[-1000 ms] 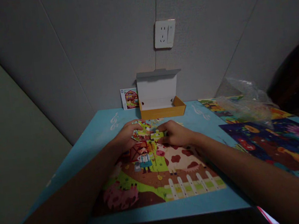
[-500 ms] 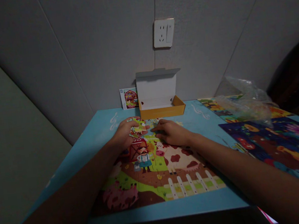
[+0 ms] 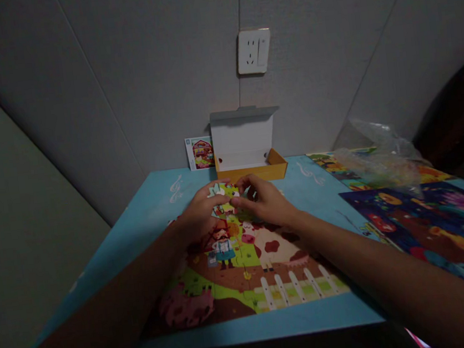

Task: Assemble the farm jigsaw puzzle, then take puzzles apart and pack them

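Several loose jigsaw puzzle pieces (image 3: 218, 191) with green and white printing are gripped in my left hand (image 3: 198, 214), its thumb lying across them. My right hand (image 3: 266, 202) meets them from the right, thumb and forefinger closed on the edge of a puzzle piece (image 3: 234, 192). Below both hands lies the joined part of a farm jigsaw puzzle (image 3: 229, 277), showing a farmer, a spotted cow, a pig and a white fence. The hands and forearms cover its upper part and some of its sides.
Behind the hands stands an open yellow box (image 3: 252, 173), with a picture card (image 3: 200, 153) upright beside it against the wall. To the right lie a dark blue picture puzzle (image 3: 431, 229) and a clear plastic bag (image 3: 385, 162). The tabletop (image 3: 136, 218) is light blue.
My right hand let go of a green piece placed at the puzzle's upper edge, then moved up and left to the pieces in my left hand. The left hand has turned, still holding them.
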Available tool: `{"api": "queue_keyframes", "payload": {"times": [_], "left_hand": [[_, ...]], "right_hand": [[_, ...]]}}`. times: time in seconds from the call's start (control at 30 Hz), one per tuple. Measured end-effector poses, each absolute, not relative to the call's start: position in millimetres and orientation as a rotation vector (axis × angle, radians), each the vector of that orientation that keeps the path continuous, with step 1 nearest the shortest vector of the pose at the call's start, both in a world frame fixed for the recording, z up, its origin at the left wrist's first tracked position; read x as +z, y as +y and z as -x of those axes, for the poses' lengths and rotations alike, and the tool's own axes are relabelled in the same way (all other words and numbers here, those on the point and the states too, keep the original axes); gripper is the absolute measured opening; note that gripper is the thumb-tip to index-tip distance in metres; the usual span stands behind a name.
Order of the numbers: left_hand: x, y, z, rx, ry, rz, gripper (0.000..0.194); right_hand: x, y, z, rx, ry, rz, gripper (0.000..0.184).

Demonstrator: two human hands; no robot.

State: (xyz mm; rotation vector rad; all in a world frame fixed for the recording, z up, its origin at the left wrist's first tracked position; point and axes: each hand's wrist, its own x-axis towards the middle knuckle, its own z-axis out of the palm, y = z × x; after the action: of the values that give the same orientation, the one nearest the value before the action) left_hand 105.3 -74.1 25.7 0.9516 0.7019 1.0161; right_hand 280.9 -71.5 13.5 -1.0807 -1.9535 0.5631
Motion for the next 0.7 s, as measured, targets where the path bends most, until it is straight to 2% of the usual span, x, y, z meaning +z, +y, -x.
{"api": "queue_keyframes", "payload": {"times": [0.17,0.27,0.43,0.6,0.7], "left_hand": [[25,-85,-110,0.984,0.532,-1.039,0.064],[21,-85,-112,0.957,0.484,-1.078,0.06],[17,-72,-108,1.137,0.582,-1.151,0.046],[18,-48,-83,1.41,0.886,-1.168,0.036],[19,-36,-66,1.479,1.04,-1.184,0.031]], "right_hand": [[6,-70,-272,1.141,-1.676,0.783,0.05],[6,-69,-268,1.224,-1.634,0.766,0.051],[15,-51,-282,1.102,-1.433,0.91,0.048],[17,-15,-337,0.561,-1.115,1.051,0.045],[14,-1,-366,0.469,-0.951,1.152,0.045]]}}
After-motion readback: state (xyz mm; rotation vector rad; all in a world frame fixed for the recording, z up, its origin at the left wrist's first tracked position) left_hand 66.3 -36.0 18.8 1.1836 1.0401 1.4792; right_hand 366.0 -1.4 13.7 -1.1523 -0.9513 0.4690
